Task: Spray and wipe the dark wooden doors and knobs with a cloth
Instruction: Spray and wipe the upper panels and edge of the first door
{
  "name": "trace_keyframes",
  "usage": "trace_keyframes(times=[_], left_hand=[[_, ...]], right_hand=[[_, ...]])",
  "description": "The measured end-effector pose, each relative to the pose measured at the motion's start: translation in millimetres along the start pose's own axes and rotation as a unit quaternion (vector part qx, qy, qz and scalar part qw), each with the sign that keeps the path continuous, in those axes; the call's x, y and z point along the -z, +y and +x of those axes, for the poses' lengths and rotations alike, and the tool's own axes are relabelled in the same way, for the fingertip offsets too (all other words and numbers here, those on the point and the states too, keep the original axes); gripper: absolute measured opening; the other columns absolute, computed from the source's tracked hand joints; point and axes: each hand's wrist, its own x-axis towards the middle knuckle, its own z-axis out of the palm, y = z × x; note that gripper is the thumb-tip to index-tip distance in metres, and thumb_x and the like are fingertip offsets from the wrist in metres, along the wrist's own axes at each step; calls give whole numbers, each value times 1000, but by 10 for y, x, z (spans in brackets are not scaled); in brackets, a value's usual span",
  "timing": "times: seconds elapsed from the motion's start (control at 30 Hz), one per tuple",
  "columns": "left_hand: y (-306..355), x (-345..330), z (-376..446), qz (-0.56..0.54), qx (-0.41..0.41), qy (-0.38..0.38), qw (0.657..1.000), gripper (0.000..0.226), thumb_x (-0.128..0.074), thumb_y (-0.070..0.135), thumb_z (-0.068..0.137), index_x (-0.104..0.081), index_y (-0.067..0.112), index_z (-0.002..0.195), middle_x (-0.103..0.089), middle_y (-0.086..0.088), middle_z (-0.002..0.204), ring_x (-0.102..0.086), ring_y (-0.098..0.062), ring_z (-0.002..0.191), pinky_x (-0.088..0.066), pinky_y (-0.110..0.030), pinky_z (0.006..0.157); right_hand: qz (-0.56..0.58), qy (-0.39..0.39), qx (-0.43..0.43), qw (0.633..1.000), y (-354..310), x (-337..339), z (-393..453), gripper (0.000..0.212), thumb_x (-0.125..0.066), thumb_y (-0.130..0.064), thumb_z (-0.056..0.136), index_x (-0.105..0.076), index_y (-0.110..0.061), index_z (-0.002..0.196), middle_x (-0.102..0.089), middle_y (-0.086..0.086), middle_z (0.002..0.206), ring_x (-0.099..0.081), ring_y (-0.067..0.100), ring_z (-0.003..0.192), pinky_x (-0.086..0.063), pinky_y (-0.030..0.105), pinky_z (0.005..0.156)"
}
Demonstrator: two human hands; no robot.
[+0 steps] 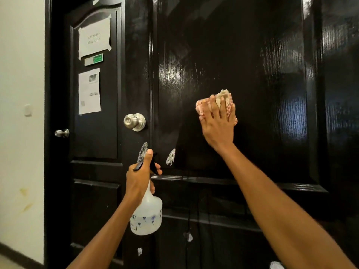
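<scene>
Left hand (138,178) gripping spray bottle (147,216), right hand (217,123) flat on cloth (226,100); "Laundry Machine" sign (94,39)

Our right hand (217,123) presses the cloth (223,101) flat against the door (242,55), right of the knob (134,121); our left hand (140,175) grips the spray bottle (147,216) below the knob.

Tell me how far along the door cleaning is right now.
Partly done. The right door's upper panel shines with wet streaks, so it looks sprayed. In hand: the right hand presses the cloth flat on that panel, while the left hand grips the spray bottle. Left: white smears lower down, the silver knob, and the left door with its paper signs look untouched.
</scene>
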Motion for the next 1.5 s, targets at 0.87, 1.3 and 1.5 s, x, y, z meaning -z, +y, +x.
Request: trace_keyframes(times=[0.87,1.3,1.5], left_hand=[[-71,32,-3,-22,58,17,998,74,-54,70,95,-76,1,81,-78,-14,82,-51,-28,40,-47,-34,44],[34,381,-47,-13,19,32,999,73,-52,66,97,-74,-4,88,-77,-17,84,-56,-27,43,-44,-29,38],[2,498,36,-4,19,55,998,72,-52,68,96,-75,1,83,-77,-14,80,-50,-28,38,-45,-30,39]], right_hand=[[5,-159,270,950,-463,-424,-1287,58,-35,-38,100,-36,-24,157,-28,9,165,-16,39,154,-10,66,120],[1,-132,97,986,-687,-225,362,56,-23,-43,108,-12,-32,162,1,0,171,9,30,156,14,62,119],[34,-130,272,953,-1075,-540,-407,60,-48,-33,94,-43,-25,153,-35,7,162,-26,39,151,-6,62,119]])
